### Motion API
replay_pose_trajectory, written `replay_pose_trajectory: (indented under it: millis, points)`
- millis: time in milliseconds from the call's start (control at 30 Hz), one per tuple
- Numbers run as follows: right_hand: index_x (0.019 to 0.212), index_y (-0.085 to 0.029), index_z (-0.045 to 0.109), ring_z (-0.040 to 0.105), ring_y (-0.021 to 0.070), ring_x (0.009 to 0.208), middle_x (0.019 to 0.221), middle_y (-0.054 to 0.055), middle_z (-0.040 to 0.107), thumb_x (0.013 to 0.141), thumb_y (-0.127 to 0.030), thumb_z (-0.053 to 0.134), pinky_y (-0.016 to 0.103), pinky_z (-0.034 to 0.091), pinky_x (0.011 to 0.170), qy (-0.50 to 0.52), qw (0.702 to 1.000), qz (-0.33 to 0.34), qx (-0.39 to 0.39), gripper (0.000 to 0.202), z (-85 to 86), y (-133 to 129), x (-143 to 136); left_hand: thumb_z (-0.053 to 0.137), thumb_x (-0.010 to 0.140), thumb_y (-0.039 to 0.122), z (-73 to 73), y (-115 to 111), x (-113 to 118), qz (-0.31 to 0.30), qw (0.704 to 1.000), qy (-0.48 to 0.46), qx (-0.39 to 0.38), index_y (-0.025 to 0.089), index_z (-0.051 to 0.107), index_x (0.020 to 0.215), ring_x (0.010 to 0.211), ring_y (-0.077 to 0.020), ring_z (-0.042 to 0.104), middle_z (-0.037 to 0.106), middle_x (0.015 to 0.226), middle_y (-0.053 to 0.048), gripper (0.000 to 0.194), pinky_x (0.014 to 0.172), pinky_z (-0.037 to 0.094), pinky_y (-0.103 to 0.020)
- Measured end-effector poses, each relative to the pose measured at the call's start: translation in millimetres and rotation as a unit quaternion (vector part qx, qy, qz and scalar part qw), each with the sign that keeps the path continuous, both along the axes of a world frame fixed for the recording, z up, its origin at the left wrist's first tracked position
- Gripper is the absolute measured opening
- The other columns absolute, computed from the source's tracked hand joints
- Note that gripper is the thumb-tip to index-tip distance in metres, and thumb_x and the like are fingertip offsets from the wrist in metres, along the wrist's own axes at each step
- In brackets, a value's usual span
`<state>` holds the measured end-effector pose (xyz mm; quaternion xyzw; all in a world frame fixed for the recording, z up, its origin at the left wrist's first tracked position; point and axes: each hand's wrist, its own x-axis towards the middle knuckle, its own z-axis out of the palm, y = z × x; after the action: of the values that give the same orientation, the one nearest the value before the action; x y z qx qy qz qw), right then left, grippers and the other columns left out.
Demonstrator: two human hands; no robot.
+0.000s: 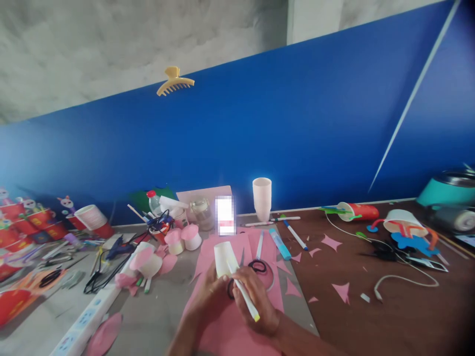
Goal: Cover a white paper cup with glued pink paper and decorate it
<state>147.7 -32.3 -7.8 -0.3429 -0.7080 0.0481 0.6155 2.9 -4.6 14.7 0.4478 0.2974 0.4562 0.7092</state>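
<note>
My left hand (208, 292) is wrapped around a white paper cup (223, 253), held tilted above pink paper (215, 336). A white marker with a yellow end (246, 299) is gripped in my right hand (256, 301). Its upper end meets the side of the cup, where a faint yellow tint shows; the tip itself is too small to make out. Black-handled scissors (257, 266) lie on the pink sheets just behind my hands, partly hidden by them. Beyond the cup stands a bright, blurred-out phone-like screen (225, 215).
A stack of white cups (261, 198) stands by the blue partition (282, 123). Pink-topped cups (191, 237), a power strip (87, 316) and a glue gun (117, 247) lie to the left. Pink scraps (341, 291), a white cable (404, 277) and decorated cups (404, 223) are on the right.
</note>
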Motion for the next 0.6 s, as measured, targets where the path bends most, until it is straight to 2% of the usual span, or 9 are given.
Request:
replay_pose_trajectory:
  millis: [200, 400, 600]
  points:
    - [0.118, -0.024, 0.065, 0.073, 0.0285, 0.093, 0.098, 0.011, 0.075, 0.099, -0.025, 0.044, 0.045, 0.062, 0.085, -0.031, 0.999, 0.0, -0.035, 0.028, -0.3, -1, 1, 0.085, 0.073, 0.048, 0.6, 0, 1, -0.003, 1.0, 0.0, 0.001, 0.019, 0.064, 0.1, 0.076, -0.021, 0.062, 0.063, 0.081, -0.004, 0.045, 0.068, 0.047, -0.03]
    - [0.124, -0.022, 0.055, 0.069, 0.0245, 0.087, 0.097, 0.008, 0.072, 0.093, -0.017, 0.048, 0.041, 0.059, 0.082, -0.01, 0.999, 0.03, 0.025, 0.032, 8.4, 0, 3, 0.086, 0.073, 0.047, 2.5, 1, 3, 0.0, 1.0, 0.011, 0.024, 0.017, 0.061, 0.096, 0.077, -0.0202, 0.063, 0.067, 0.085, -0.006, 0.046, 0.068, 0.046, -0.029]
    - [0.124, -0.021, 0.054, 0.067, 0.026, 0.085, 0.097, 0.009, 0.071, 0.096, -0.022, 0.048, 0.042, 0.056, 0.081, -0.011, 0.998, 0.055, 0.025, 0.029, 11.8, 1, 5, 0.086, 0.072, 0.05, -2.1, 3, 3, 0.012, 0.999, 0.026, 0.045, 0.017, 0.059, 0.098, 0.074, -0.0183, 0.061, 0.064, 0.081, -0.003, 0.05, 0.065, 0.046, -0.027]
